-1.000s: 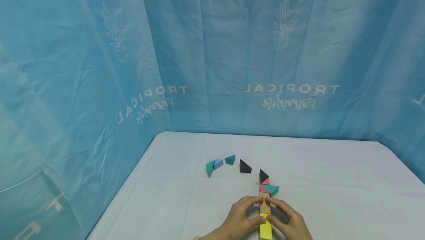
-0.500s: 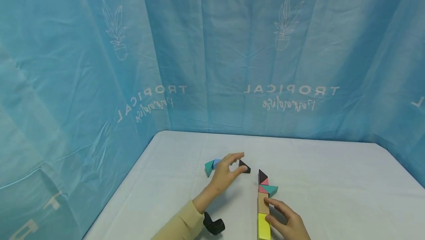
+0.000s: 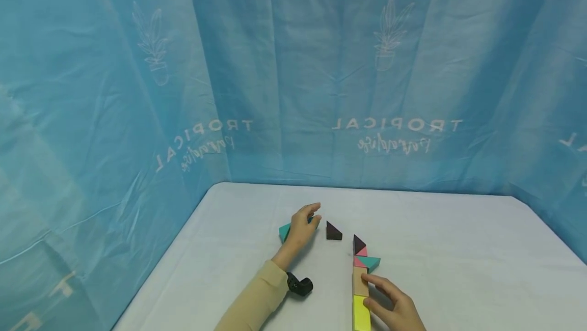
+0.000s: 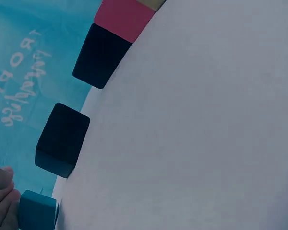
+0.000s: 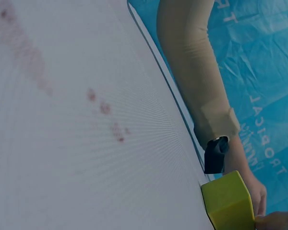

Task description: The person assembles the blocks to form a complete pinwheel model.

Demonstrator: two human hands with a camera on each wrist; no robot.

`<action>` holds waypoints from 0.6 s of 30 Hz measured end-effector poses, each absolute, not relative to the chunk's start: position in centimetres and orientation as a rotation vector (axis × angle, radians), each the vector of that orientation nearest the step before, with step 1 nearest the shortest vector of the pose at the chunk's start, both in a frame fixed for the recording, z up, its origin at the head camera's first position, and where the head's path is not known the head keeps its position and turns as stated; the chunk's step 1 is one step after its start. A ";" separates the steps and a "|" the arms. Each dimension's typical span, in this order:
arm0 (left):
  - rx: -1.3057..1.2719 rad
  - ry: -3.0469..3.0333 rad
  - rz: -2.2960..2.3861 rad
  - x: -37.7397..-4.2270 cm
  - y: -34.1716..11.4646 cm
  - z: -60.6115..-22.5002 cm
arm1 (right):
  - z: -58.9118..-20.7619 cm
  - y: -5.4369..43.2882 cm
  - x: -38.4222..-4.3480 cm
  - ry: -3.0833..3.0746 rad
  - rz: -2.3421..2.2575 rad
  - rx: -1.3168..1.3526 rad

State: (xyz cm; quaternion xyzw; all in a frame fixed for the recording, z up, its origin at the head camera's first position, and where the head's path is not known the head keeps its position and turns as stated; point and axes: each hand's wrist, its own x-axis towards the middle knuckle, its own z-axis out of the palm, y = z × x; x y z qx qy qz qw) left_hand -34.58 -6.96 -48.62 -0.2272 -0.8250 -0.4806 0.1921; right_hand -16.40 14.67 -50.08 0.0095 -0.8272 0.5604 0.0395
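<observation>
My left hand (image 3: 300,226) reaches over the table's far left, thumb and fingers apart around a teal block (image 3: 311,219). In the left wrist view its fingers (image 4: 2,199) are right beside that teal block (image 4: 37,211). My right hand (image 3: 395,306) touches the right side of a block row, one fingertip at the wooden block (image 3: 359,282) and the thumb at the yellow block (image 3: 361,314). Beyond these, the row continues with pink, teal and black pieces, including a teal triangle (image 3: 371,263) jutting right and a black triangle (image 3: 358,244) at the far end.
A loose black block (image 3: 334,231) lies between my left hand and the row. Another teal block (image 3: 284,231) shows left of that hand, which hides the blue block. A black wrist device (image 3: 300,285) sits at the left cuff. Blue curtains stand behind the white table (image 3: 435,229).
My left hand has left the row's left side, swung out past the loose black block, then shifted left to the teal block. My right hand has stayed at the row.
</observation>
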 end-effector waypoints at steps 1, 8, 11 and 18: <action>-0.622 -2.323 -1.341 -34.7 -7.0 -48.8 | -50.1 14.7 -16.4 -2.537 1.712 0.030; -0.593 -2.393 -1.310 -34.9 -7.4 -49.8 | -50.3 14.7 -16.5 -2.540 1.701 0.046; -0.572 -2.387 -1.354 -34.9 -7.8 -50.4 | -50.3 14.8 -16.5 -2.540 1.715 0.048; -0.578 -2.340 -1.326 -35.2 -8.4 -50.8 | -50.1 14.7 -16.7 -2.539 1.721 0.035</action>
